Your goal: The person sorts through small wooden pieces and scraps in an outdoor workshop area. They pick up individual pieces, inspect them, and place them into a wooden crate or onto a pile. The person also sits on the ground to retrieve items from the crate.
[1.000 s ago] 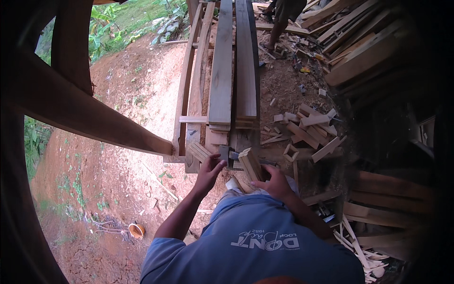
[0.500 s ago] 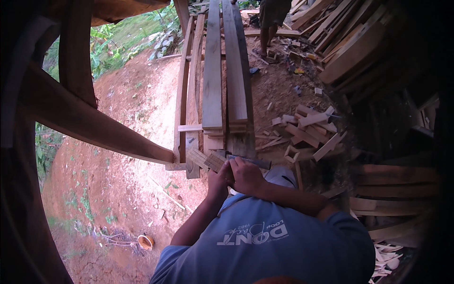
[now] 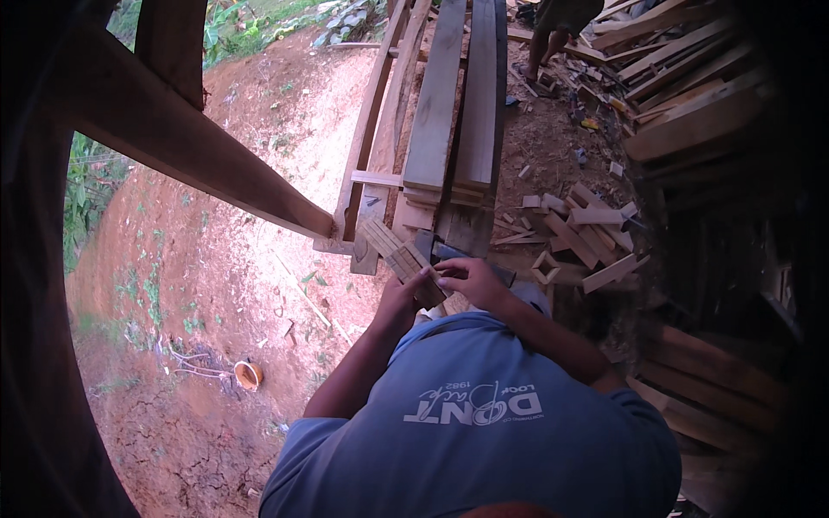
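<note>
My left hand (image 3: 399, 302) is closed around the near end of a pale, slim wooden piece (image 3: 390, 248), with lengthwise lines and a crosswise joint or step on its face. The piece slants away to the far left. My right hand (image 3: 475, 281) is just right of it, fingers bent, their tips against the piece's right edge near my left thumb. Just beyond my hands, a dark tool with a blue-grey handle (image 3: 447, 251) lies on the bench end, partly covered by my right hand; its kind is unclear.
Long planks (image 3: 436, 104) lie stacked on the bench ahead. Wood offcuts (image 3: 591, 233) are piled at right, with more boards (image 3: 691, 78) behind. A slanting timber beam (image 3: 224, 177) crosses at left. An orange container (image 3: 248, 375) sits on the dirt. Another person's legs (image 3: 548, 39) stand far off.
The view has shifted, so the bench sits higher and further right. My right hand has moved slightly off my left hand, exposing more of the wooden piece.
</note>
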`<state>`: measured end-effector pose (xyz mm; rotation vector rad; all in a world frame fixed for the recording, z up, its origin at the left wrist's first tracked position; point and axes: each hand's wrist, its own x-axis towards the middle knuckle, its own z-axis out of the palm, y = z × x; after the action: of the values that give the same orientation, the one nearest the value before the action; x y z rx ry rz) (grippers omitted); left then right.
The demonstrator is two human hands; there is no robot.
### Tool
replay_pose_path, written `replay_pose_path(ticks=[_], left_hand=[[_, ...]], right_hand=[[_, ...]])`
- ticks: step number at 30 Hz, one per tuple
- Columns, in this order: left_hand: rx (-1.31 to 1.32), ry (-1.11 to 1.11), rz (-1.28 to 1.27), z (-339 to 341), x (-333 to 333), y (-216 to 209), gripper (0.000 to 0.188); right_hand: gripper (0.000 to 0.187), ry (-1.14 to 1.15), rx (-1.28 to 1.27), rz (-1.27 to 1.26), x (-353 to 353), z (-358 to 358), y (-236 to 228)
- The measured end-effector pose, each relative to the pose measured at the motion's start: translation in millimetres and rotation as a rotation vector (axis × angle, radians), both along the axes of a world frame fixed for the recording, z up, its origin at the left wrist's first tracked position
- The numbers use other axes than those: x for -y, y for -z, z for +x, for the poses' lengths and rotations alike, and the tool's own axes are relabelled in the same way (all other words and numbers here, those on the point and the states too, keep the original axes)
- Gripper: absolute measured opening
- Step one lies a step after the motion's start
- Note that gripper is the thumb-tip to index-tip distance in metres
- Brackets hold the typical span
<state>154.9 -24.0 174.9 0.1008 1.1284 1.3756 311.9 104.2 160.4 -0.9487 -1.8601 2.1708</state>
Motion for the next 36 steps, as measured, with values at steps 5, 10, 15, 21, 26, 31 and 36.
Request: replay_pose_path(ticks=[5, 10, 15, 21, 26, 31, 36], left_hand=[[0.031, -0.040, 0.029, 5, 0, -4, 0.039], [0.021, -0.043, 0.004, 9, 3, 2, 0.041], [0.148, -0.083, 0.050, 13, 9, 17, 0.037], [0.254, -0.088, 0.179, 16, -1, 8, 0.034], [0.266, -0.132, 0.219, 15, -5, 28, 0.035], [0.245, -0.010, 0.262, 12, -13, 28, 0.033], [0.165, 0.015, 0.189, 15, -14, 53, 0.033]], right_hand=[[0.035, -0.027, 0.003, -0.010, -6, 6, -2], [0.036, -0.058, 0.074, 0.015, 0, 6, -18], [0.035, -0.014, 0.061, -0.051, 7, 3, -13], [0.033, 0.111, -0.012, -0.125, 12, 1, -19], [0.032, 0.177, 0.001, -0.163, 12, -3, -28], [0.032, 0.208, 0.014, -0.146, 9, 5, -21], [0.034, 0.228, 0.004, -0.167, 7, 8, -24]])
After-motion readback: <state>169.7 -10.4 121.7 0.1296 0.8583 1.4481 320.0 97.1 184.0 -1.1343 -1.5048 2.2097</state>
